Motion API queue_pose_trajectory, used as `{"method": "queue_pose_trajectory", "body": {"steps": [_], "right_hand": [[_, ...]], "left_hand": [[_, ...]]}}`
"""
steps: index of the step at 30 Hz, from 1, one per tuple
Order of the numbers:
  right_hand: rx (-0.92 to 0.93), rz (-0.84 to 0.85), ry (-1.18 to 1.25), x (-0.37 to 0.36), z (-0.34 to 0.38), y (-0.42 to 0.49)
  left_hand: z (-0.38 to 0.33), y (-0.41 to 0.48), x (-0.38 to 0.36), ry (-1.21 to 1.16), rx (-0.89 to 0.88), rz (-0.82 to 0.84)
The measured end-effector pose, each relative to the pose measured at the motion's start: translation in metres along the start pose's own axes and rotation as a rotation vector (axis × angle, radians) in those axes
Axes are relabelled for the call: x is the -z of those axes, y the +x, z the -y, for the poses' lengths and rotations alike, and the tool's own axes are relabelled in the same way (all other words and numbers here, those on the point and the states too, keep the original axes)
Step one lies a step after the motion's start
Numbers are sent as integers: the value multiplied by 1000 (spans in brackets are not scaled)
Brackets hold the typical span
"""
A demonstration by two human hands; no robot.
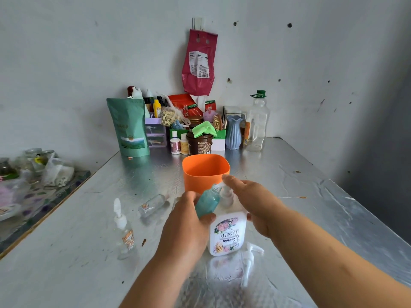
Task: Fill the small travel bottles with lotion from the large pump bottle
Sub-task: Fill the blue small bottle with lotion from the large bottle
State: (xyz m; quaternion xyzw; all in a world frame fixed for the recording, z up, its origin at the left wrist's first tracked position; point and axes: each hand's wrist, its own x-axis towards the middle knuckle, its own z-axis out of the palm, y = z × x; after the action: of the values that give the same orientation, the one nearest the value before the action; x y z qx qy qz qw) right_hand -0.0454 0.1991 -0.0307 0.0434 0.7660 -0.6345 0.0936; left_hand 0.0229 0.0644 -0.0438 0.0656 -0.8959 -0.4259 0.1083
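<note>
On crinkled silver foil table (89,252), left hand (186,221) fingers grasping tilted translucent teal travel bottle (208,201), right hand (255,203) fingers outstretched atop glossy white pump bottle (228,234), rounded-square orange cup (204,172) behind

1. Tabletop (289,174) was a silvery foil-like sheet, shiny and wrinkled (scuffed in spots).
2. Pump bottle (229,232) was glossy white plastic.
3. Travel bottle (208,202) was translucent teal plastic, smooth.
4. Cup (204,172) was matt orange plastic.
5. Wall (89,63) was matt, pitted.
</note>
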Motion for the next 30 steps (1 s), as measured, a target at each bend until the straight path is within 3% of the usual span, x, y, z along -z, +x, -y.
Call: {"method": "queue_pose_trajectory", "body": {"steps": [8,21,30], "right_hand": [[-8,48,-44,2,1,2],[41,-16,-20,3,-8,3],[-28,25,-37,1,-3,1]], "left_hand": [[-1,0,4,-5,-19,-18],[4,2,-3,10,-6,-7],[-1,-2,3,-5,-9,-3]]}}
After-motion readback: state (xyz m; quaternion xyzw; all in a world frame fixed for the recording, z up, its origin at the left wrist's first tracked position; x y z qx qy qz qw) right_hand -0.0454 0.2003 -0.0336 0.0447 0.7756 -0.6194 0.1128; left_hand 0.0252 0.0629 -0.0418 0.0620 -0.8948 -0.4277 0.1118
